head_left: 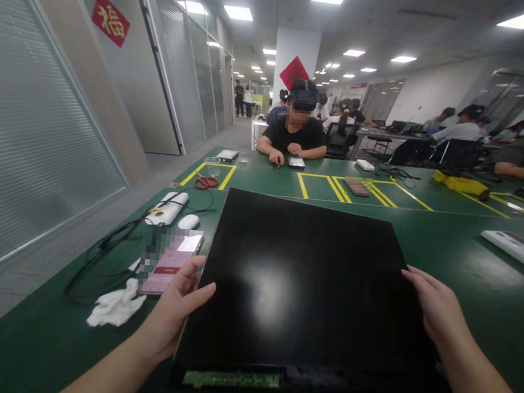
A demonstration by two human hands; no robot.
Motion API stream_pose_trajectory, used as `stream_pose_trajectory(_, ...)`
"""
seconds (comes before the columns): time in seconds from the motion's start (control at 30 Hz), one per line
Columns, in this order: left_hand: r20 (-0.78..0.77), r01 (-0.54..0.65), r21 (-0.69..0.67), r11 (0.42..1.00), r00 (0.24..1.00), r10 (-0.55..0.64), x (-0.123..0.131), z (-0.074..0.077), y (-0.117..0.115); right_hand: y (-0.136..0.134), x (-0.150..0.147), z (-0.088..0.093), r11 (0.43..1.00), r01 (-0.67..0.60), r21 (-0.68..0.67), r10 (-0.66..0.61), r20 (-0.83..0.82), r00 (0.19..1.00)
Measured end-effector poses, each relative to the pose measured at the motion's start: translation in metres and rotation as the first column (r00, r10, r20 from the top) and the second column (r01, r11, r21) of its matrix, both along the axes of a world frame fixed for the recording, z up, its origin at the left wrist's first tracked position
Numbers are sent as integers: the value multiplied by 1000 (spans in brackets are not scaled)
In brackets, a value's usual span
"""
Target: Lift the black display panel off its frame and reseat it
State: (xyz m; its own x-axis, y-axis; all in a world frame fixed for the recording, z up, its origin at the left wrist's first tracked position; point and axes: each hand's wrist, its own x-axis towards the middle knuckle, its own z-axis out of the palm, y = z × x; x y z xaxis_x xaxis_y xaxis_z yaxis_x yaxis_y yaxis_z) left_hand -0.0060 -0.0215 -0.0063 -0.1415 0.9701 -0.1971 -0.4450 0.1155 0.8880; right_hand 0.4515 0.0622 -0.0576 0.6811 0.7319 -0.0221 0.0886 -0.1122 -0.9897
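Observation:
A large flat black panel point(328, 277), glossy like a screen, is held tilted over the green table point(35, 335). Along its near edge shows a narrow green circuit board point(232, 379). My left hand point(172, 311) grips the panel's left edge, thumb on the front face and fingers at the side. On the opposite edge, my right hand point(434, 306) holds the panel, with part of its fingers hidden behind it.
Left of the panel lie a phone point(174, 265), crumpled tissue point(116, 304), a white mouse point(188, 222), a white device point(167, 208), black cables and red scissors point(206, 182). Another person point(296, 132) sits across the table. A white device point(516, 249) lies at right.

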Motion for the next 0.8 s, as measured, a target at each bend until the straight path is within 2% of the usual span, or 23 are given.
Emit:
stream_pose_trajectory(0.17,42,-20,11,1000,999,20,-2,-4,4,1,0,2,999,22,46,-16,-116,993)
stream_pose_trajectory(0.3,15,-15,33,999,1000,15,-7,-10,10,0,2,8,999,-34,-20,27,-286,958)
stream_pose_trajectory(0.43,-56,-63,43,997,996,66,-21,-16,21,-10,-6,29,969,-244,-28,201,-480,854)
stream_pose_trajectory(0.53,-150,-103,30,994,983,107,-36,-18,31,-23,-12,46,938,-347,-6,272,-608,746)
stream_pose_trajectory(0.57,-180,-105,21,994,978,107,-41,-17,33,-27,-12,49,941,-338,23,275,-635,722)
stream_pose_trajectory(0.63,-225,-96,25,995,969,99,-47,-17,37,-33,-6,50,946,-320,56,269,-687,675)
stream_pose_trajectory(0.73,-250,-117,72,991,959,131,-49,-18,39,-37,11,43,928,-370,-45,208,-762,613)
stream_pose_trajectory(0.8,-256,-130,90,987,955,149,-48,-21,41,-37,19,38,932,-361,-41,197,-777,597)
